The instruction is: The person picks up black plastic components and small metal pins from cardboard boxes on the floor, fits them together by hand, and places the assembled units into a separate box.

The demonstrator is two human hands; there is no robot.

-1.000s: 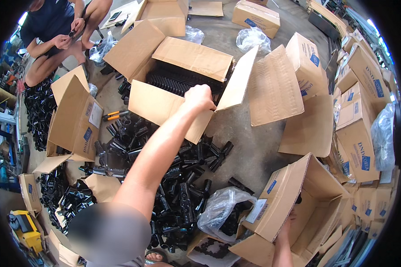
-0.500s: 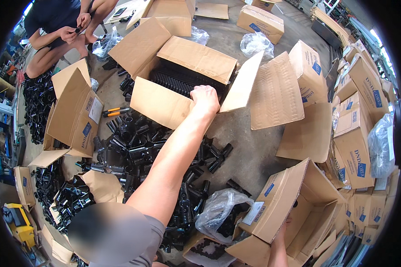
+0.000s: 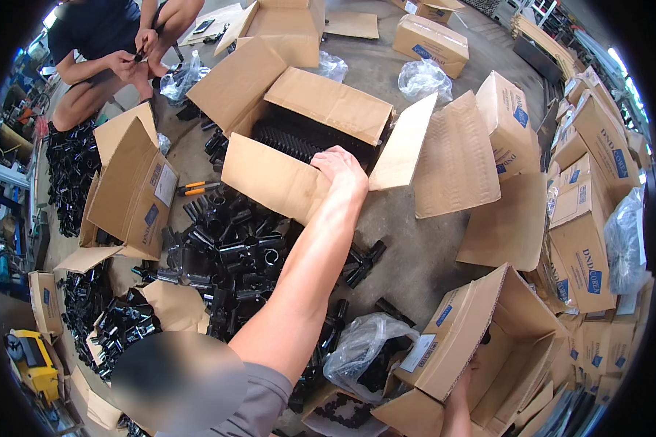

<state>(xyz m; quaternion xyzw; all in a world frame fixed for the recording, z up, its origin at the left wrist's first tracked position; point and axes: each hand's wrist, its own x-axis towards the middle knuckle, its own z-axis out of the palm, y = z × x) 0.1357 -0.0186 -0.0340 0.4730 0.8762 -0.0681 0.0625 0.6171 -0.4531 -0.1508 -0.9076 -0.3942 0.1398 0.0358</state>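
Note:
My left hand [image 3: 342, 169] reaches forward to an open cardboard box [image 3: 277, 186] holding rows of black parts [image 3: 288, 138]. Its fingers curl over that box's near edge; the fingertips are partly hidden. At the lower right, my right hand [image 3: 472, 370] is inside a second open cardboard box [image 3: 452, 339], beside its left wall. Most of its fingers are hidden, and I see nothing in its grasp. Under my left forearm lies a heap of black tube-shaped fittings [image 3: 233, 247]. A clear plastic bag [image 3: 364, 349] with dark pieces sits left of the second box.
A co-worker [image 3: 98, 36] squats at the upper left, a small black part in their hands. More opened boxes [image 3: 135, 197] and black fittings [image 3: 76, 182] line the left. Stacked cartons [image 3: 583, 240] fill the right. A yellow-and-black case [image 3: 36, 364] stands at the lower left.
The whole view has shifted slightly to the right. My left hand stays at the near edge of the far box, its fingers reaching a little more leftward over it. My right hand stays in the second box.

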